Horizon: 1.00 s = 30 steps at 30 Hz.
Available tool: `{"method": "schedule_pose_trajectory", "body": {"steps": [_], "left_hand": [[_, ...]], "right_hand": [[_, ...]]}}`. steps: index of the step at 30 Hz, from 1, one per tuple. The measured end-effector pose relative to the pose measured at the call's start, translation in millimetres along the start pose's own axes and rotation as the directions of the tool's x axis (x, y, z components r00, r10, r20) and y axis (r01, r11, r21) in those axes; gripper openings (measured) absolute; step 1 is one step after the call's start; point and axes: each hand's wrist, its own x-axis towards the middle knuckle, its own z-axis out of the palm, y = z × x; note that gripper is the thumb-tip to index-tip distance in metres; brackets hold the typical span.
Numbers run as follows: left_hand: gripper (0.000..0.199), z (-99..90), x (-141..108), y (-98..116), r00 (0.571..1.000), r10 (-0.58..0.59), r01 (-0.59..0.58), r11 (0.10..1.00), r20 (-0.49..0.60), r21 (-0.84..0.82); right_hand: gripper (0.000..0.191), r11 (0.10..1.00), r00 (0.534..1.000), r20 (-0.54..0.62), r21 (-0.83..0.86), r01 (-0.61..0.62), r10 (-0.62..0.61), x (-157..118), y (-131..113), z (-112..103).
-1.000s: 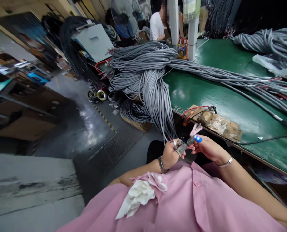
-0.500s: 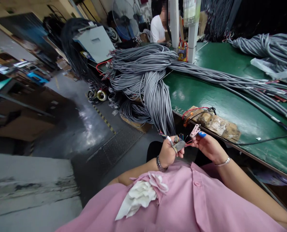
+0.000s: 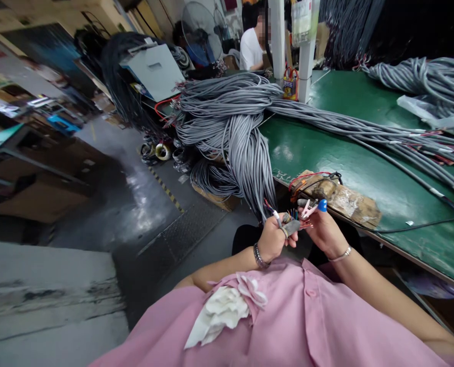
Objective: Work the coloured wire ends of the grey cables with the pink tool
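Note:
In front of my pink shirt, my left hand [image 3: 273, 238] is closed round the white-sleeved end of a grey cable [image 3: 276, 218]. Thin coloured wires [image 3: 294, 214] fan out above its fingers, and reddish wires [image 3: 307, 225] point toward the other hand. Grey covers sit on two of its fingertips. My right hand [image 3: 326, 232] is closed on a small pink clip [image 3: 308, 210], close to those wires. A blue cover [image 3: 322, 205] is on its thumb. Whether its fingers also touch the reddish wires cannot be made out.
A large pile of grey cables [image 3: 246, 142] hangs over the corner of the green table [image 3: 311, 148]. On the table edge lies a taped wooden block [image 3: 345, 201] with a black lead. More cables stretch right. A person in white [image 3: 250, 48] sits beyond a white post [image 3: 276, 41].
Both hands have come closer together, the left moving slightly right. The pink clip has tilted and now sits nearer the wires. The view has shifted a little.

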Motion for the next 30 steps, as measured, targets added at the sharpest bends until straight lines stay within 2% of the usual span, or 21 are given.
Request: {"method": "schedule_pose_trajectory", "body": {"steps": [2,7,11,16,20,23,26,30], "left_hand": [[0.039,0.1,0,0,1.0,0.001,-0.001,1.0,0.007,0.013],[0.038,-1.3,-1,-3,1.0,0.017,-0.017,0.999,0.0,0.049],[0.038,-4.4,-3,-6,1.0,0.018,-0.019,0.999,0.008,0.048],[0.037,-9.9,-9,-11,1.0,0.024,-0.024,0.997,0.008,0.072],[0.038,-14.2,-15,-12,0.999,0.029,-0.031,0.995,0.027,0.091],[0.038,-14.8,-18,-11,0.998,0.044,-0.05,0.99,0.049,0.129],[0.035,-13.5,-18,-11,0.996,0.039,-0.054,0.983,0.084,0.177],[0.031,-13.0,-14,-12,0.978,-0.072,0.017,0.962,0.196,0.272]], "right_hand": [[0.043,0.993,0.997,0.007,0.095,-0.072,0.072,3,0,2],[0.041,0.991,0.999,-0.042,0.134,0.015,-0.01,8,3,5],[0.048,0.989,0.997,0.063,0.136,-0.055,0.046,3,5,1],[0.059,0.973,0.972,0.188,0.153,-0.173,0.143,-6,2,-12],[0.049,0.962,0.919,0.303,0.024,-0.271,0.251,-14,-5,-22],[0.034,0.955,0.895,0.332,-0.114,-0.274,0.297,-19,-9,-23],[0.02,0.951,0.927,0.279,-0.248,-0.185,0.253,-24,-11,-17],[0.022,0.893,0.939,0.3,-0.45,-0.018,0.17,-30,-14,-9]]}}
